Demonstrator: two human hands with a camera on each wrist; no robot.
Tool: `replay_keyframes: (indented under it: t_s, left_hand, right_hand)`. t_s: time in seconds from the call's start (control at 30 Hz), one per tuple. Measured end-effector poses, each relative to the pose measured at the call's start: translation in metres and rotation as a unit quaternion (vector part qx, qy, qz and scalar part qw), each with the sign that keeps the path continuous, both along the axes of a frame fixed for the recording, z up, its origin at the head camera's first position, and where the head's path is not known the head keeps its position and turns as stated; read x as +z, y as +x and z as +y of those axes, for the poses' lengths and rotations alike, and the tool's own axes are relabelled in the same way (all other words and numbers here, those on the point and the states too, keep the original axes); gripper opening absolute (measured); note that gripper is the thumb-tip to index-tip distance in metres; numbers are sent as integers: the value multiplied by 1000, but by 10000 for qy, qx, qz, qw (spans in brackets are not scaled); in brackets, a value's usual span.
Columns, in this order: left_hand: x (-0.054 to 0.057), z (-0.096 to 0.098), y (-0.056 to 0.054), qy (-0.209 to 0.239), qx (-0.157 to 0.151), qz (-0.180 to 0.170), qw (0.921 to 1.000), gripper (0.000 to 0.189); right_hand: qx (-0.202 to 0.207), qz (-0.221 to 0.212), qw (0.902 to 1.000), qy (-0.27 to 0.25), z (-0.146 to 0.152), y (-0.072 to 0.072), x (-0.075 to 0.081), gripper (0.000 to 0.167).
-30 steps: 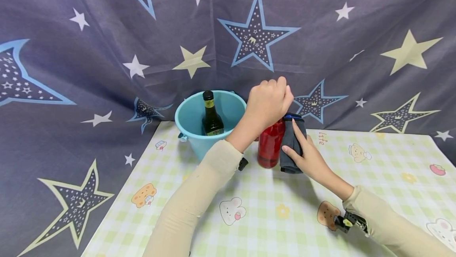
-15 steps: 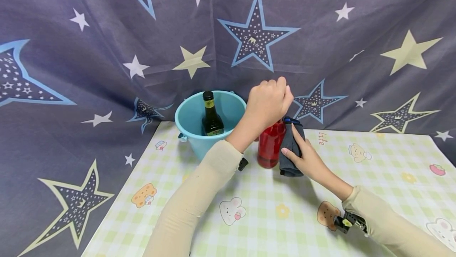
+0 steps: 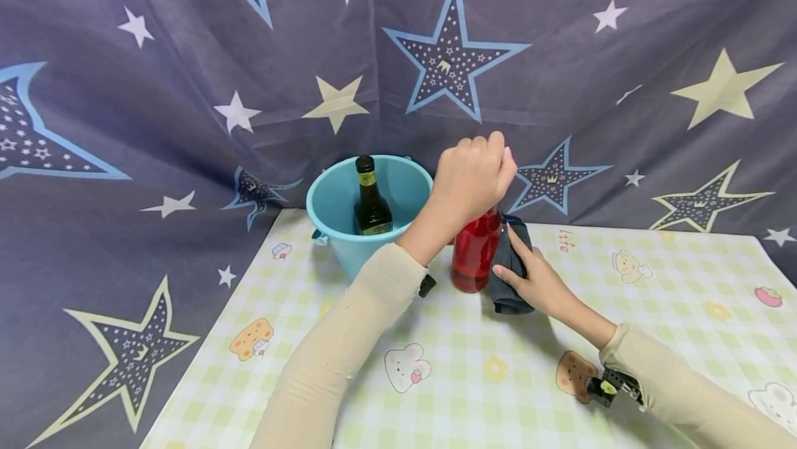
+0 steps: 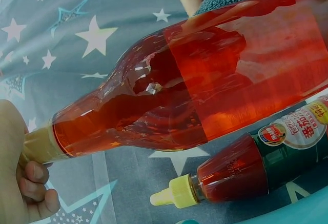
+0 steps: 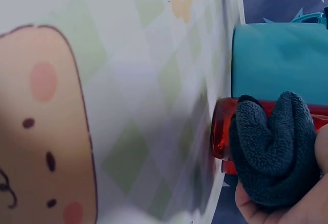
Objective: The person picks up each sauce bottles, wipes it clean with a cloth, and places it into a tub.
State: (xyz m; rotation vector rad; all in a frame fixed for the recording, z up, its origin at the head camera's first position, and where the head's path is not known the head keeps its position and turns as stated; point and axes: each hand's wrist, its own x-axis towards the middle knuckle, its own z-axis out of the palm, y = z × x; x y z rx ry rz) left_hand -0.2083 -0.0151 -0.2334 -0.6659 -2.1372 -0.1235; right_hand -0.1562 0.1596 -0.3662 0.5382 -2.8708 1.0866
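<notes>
A tall bottle of red liquid (image 3: 471,262) stands on the table. My left hand (image 3: 473,169) grips it at the top, with fingers curled round its gold cap (image 4: 43,145) in the left wrist view. My right hand (image 3: 540,284) holds a folded dark blue-grey towel (image 3: 512,290) against the bottle's right side. In the right wrist view the fuzzy towel (image 5: 271,152) is bunched between thumb and fingers and covers part of the red glass (image 5: 221,131).
Left of the bottle is a light blue bucket (image 3: 351,252) with a dark sauce bottle (image 3: 372,210) inside. A ketchup bottle (image 4: 233,167) with a yellow cap shows behind the red one in the left wrist view. A starry curtain (image 3: 560,75) hangs behind the checked tablecloth (image 3: 461,393).
The towel has slid a little down along the red bottle, its top tipping away from upright. My left hand keeps its grip on the bottle's top. The head view has shifted slightly.
</notes>
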Motion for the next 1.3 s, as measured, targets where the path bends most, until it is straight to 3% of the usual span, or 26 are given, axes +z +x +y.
replay_keyframes:
  t_s: [0.5,1.3]
  left_hand:
    - [1,0,0,52,-99,-177,9998,30]
    - [1,0,2,8,56,-169,9998,30]
  right_hand:
    - [17,-125,9993,342,0,-7,-10,78]
    - [137,-779,9918,1006,-4,-9,-6,79]
